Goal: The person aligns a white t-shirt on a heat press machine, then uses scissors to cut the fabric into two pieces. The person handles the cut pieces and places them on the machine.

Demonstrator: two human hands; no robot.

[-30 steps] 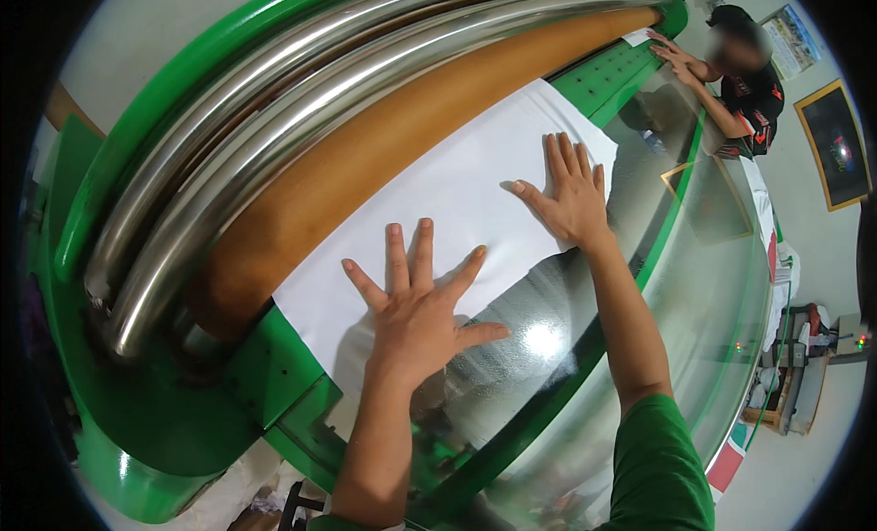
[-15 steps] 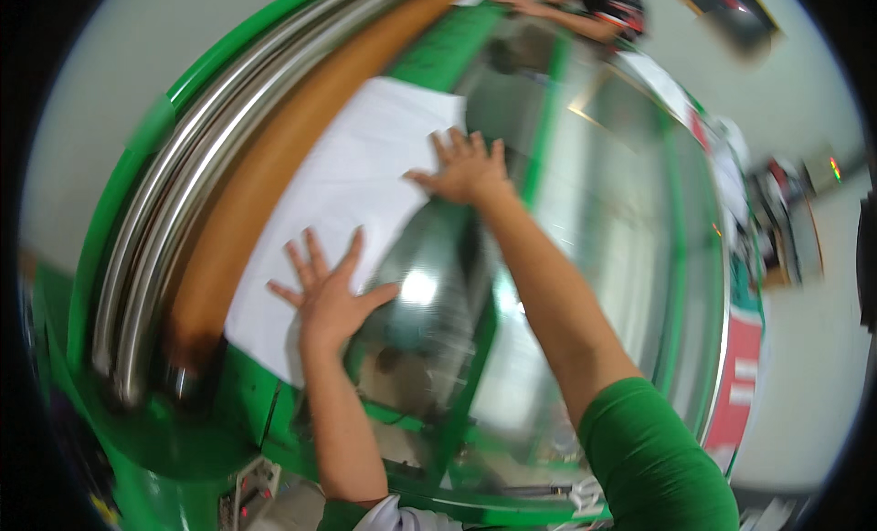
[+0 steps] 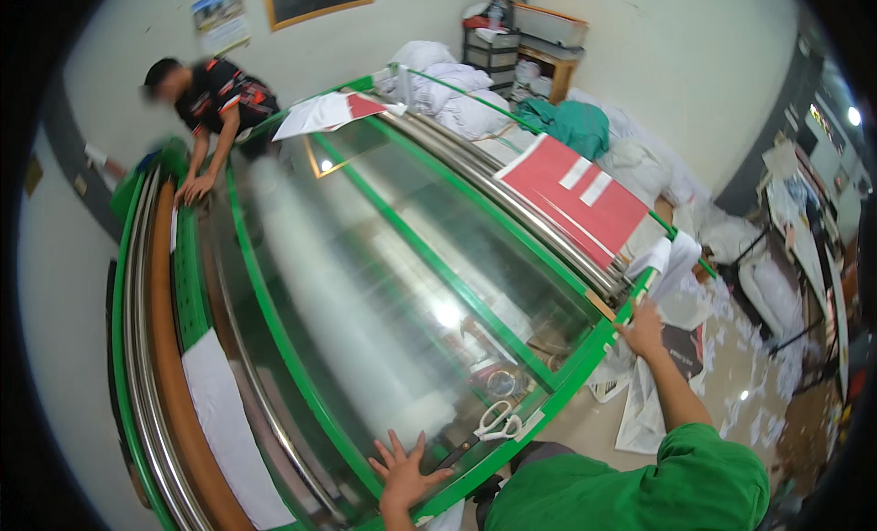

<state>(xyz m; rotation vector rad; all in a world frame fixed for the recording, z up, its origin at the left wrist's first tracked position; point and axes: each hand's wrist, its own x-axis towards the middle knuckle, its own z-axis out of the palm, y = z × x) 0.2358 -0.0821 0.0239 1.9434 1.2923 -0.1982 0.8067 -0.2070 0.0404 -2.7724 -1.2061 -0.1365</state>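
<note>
My left hand (image 3: 404, 467) has its fingers spread at the near edge of the machine's glass top, holding nothing. Close beside it lie scissors (image 3: 498, 420) with white handles and dark blades. At the near right corner, my right hand (image 3: 643, 330) is closed over the green frame (image 3: 594, 356); its fingertips are partly hidden. A white sheet (image 3: 224, 417) lies along the left side, beside the brown roller (image 3: 170, 330). On the right-hand metal rollers hangs a red fabric piece (image 3: 571, 198) with two white bars.
At the far left end, a co-worker (image 3: 224, 97) leans in with both hands near the brown roller. White and red fabric (image 3: 320, 115) lies at the machine's far end. White bundles (image 3: 448, 84) and a green bundle (image 3: 575, 125) sit behind. Scraps (image 3: 744, 348) litter the floor at right.
Both my hands have left the white sheet. The left is now at the near edge by the scissors, the right at the near right corner. My view has turned toward the right.
</note>
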